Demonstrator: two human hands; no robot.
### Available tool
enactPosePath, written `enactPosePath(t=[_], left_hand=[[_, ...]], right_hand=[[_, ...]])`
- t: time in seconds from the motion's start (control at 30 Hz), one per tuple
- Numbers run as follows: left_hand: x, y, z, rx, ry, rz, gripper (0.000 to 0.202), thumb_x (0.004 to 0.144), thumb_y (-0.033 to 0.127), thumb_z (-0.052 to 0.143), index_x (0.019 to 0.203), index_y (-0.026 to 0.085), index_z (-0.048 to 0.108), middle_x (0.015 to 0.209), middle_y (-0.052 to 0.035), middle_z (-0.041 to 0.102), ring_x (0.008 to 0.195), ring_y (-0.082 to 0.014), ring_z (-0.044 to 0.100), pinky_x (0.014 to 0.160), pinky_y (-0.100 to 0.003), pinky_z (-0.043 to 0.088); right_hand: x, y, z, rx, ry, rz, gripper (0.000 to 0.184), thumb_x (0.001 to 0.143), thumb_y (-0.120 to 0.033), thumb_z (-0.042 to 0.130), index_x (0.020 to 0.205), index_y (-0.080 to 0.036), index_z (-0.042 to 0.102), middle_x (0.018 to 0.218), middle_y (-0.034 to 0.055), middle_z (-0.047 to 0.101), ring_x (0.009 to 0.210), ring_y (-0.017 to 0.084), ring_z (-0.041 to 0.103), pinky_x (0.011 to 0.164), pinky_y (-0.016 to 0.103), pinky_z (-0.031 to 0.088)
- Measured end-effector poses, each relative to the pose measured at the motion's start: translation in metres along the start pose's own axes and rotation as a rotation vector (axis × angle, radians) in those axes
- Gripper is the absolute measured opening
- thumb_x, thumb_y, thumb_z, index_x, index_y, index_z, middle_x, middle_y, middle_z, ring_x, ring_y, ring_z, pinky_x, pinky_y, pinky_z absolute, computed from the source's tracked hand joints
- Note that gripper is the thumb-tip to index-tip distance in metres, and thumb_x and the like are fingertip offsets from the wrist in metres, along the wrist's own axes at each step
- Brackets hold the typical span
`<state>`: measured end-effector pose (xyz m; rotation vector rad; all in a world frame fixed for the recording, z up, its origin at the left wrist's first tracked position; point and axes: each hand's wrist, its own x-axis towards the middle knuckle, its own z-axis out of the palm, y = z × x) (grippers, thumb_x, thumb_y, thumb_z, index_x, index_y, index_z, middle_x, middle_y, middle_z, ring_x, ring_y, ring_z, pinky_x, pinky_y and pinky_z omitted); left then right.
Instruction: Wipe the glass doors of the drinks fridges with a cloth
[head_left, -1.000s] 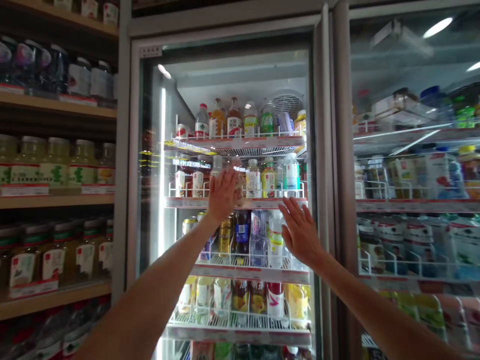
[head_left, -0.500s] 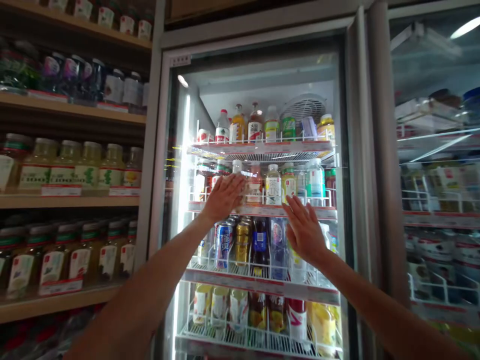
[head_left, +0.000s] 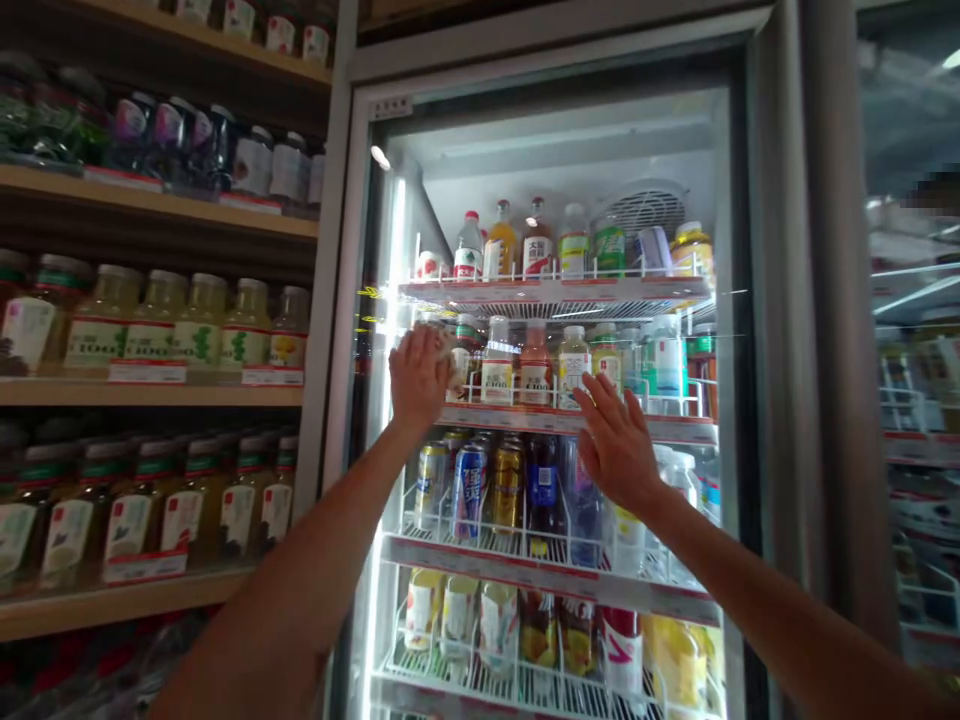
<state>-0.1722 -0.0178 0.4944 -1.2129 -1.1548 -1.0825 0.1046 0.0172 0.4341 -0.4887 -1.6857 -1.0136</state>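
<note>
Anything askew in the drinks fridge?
Yes, one thing: on the top wire shelf, a pale blue can leans to one side, while the green bottle beside it stands upright. No spills or damage are visible from this view.

Wooden shelves point(head_left: 150, 392) on the left carried rows of lidded glass jars point(head_left: 184, 330) of yellowish drink, with red-edged price strips point(head_left: 148, 372) along the shelf fronts. In the lit drinks cooler point(head_left: 559, 300), the top wire shelf held plastic bottles point(head_left: 536, 245), with a round fan grille point(head_left: 645, 210) behind. Blue and gold cans point(head_left: 469, 490) stood on the shelf below the hands.
</note>
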Motion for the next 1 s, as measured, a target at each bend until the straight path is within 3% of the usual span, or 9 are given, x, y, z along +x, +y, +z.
enactPosePath(t=[0.07,0.23,0.37,0.43,0.6,0.73,0.8,0.9,1.0], left_hand=[[-0.002,-0.003,0.0,0.013,0.037,-0.104,0.051,0.091,0.031,0.033,0.136,0.009,0.038,0.144,-0.0167,0.038,0.135,-0.0305,0.03,0.108,-0.05,0.026],[-0.012,0.005,0.001,-0.068,-0.117,0.328,0.047,0.093,0.036,0.031,0.136,0.019,0.04,0.141,-0.0078,0.044,0.136,-0.0235,0.03,0.112,-0.045,0.021],[-0.009,0.002,0.002,-0.019,0.021,-0.078,0.051,0.092,0.035,0.03,0.137,0.011,0.037,0.144,-0.0164,0.038,0.135,-0.0302,0.029,0.108,-0.053,0.024],[-0.013,0.012,0.004,-0.013,0.034,-0.118,0.053,0.091,0.035,0.032,0.137,0.01,0.036,0.145,-0.0177,0.036,0.136,-0.0319,0.028,0.108,-0.055,0.024],[-0.024,0.044,0.004,-0.074,-0.106,0.386,0.048,0.092,0.035,0.034,0.138,0.021,0.035,0.142,-0.0064,0.043,0.137,-0.0218,0.027,0.114,-0.045,0.019],[-0.012,0.055,0.008,-0.071,0.019,0.104,0.051,0.091,0.035,0.036,0.14,0.018,0.032,0.144,-0.0125,0.039,0.139,-0.0277,0.023,0.113,-0.054,0.016],[-0.007,0.067,0.012,-0.136,0.057,0.039,0.055,0.091,0.033,0.036,0.142,0.017,0.024,0.146,-0.0146,0.035,0.14,-0.0279,0.02,0.112,-0.055,0.018],[-0.011,0.083,0.014,-0.286,0.046,0.112,0.061,0.091,0.031,0.034,0.145,0.017,0.011,0.149,-0.0144,0.028,0.141,-0.0232,0.016,0.113,-0.048,0.023],[-0.023,0.078,0.006,-0.378,0.043,0.108,0.065,0.09,0.032,0.036,0.145,0.015,0.005,0.152,-0.0167,0.018,0.142,-0.0224,0.01,0.114,-0.045,0.023]], right_hand=[[0.006,-0.001,0.002,-0.002,0.004,0.003,0.076,0.086,-0.014,0.041,0.148,-0.027,-0.002,0.15,0.0056,0.028,0.139,0.023,0.025,0.111,0.049,0.025],[0.024,-0.006,0.01,0.004,0.002,0.001,0.078,0.086,-0.015,0.041,0.147,-0.028,-0.005,0.151,0.0044,0.027,0.14,0.022,0.023,0.112,0.049,0.024],[0.035,-0.012,0.016,0.011,0.03,-0.002,0.078,0.086,-0.015,0.041,0.147,-0.028,-0.004,0.151,0.004,0.027,0.139,0.022,0.024,0.114,0.05,0.022],[0.037,-0.014,0.017,0.011,0.029,-0.001,0.077,0.085,-0.014,0.04,0.147,-0.028,-0.004,0.15,0.0046,0.028,0.139,0.022,0.025,0.114,0.05,0.022],[0.034,-0.011,0.015,0.007,0.02,-0.015,0.077,0.086,-0.014,0.039,0.147,-0.028,-0.006,0.149,0.0054,0.03,0.139,0.022,0.025,0.113,0.05,0.023],[0.029,-0.003,0.009,0.036,0.043,-0.002,0.075,0.087,-0.015,0.038,0.147,-0.029,-0.004,0.15,0.0037,0.028,0.14,0.021,0.023,0.114,0.05,0.023],[0.03,-0.004,0.008,0.09,0.039,-0.02,0.07,0.088,-0.016,0.036,0.148,-0.027,0.003,0.15,0.0037,0.029,0.141,0.019,0.02,0.114,0.048,0.024],[0.039,-0.015,0.012,0.187,-0.007,-0.106,0.055,0.09,-0.019,0.033,0.144,-0.019,0.027,0.146,0.0069,0.036,0.14,0.017,0.023,0.114,0.04,0.028],[0.052,-0.033,0.022,0.235,-0.064,-0.194,0.045,0.091,-0.022,0.031,0.13,-0.01,0.049,0.138,0.0111,0.047,0.135,0.019,0.034,0.113,0.034,0.031]])
